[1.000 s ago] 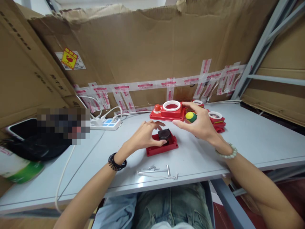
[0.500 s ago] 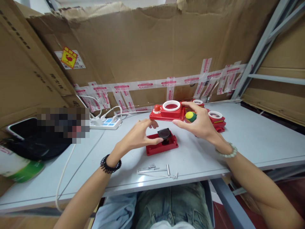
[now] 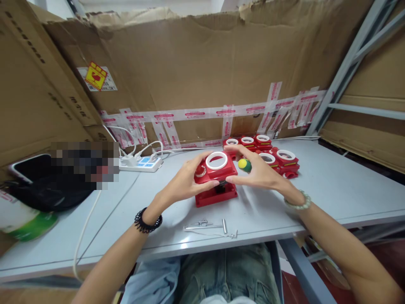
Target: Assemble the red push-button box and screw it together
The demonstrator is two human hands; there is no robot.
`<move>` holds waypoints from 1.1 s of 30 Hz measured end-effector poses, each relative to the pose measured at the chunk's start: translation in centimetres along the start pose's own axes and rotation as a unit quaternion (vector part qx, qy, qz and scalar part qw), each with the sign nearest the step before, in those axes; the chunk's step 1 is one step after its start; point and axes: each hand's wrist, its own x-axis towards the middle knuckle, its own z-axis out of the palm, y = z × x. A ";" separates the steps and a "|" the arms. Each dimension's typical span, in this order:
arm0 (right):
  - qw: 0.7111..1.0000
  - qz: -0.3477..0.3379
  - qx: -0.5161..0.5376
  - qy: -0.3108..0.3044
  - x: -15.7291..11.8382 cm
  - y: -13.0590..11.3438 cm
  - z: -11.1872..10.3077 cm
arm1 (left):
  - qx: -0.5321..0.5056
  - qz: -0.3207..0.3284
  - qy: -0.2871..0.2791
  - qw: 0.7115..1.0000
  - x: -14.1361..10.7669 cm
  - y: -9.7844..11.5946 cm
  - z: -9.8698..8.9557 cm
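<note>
Red and topped by a white ring, the cover (image 3: pixel 221 172) is held above the red base (image 3: pixel 217 196) by the fingers of the left hand (image 3: pixel 190 177) and right hand (image 3: pixel 253 168), closed on its sides. A green-and-yellow handle (image 3: pixel 244 165) is also kept in the right hand. Metal parts (image 3: pixel 205 227) are laid nearer on the table (image 3: pixel 171 211).

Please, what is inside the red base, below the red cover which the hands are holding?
Inside the red base, a black part shows just below the red cover. What else is inside I cannot tell: the cover and left hand hide it.
</note>
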 end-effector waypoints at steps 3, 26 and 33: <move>0.996 -0.077 -0.040 0.034 0.1 -0.1 -0.2 | 0.011 0.000 -0.007 1.000 0.0 -0.6 0.5; 0.964 -0.027 -0.202 -0.173 0.1 -1.6 0.2 | 0.106 -0.052 -0.103 0.988 -0.8 -1.1 1.9; 0.967 -0.019 -0.186 -0.175 0.0 -1.3 0.2 | 0.099 -0.073 -0.119 0.985 -0.9 -1.1 2.1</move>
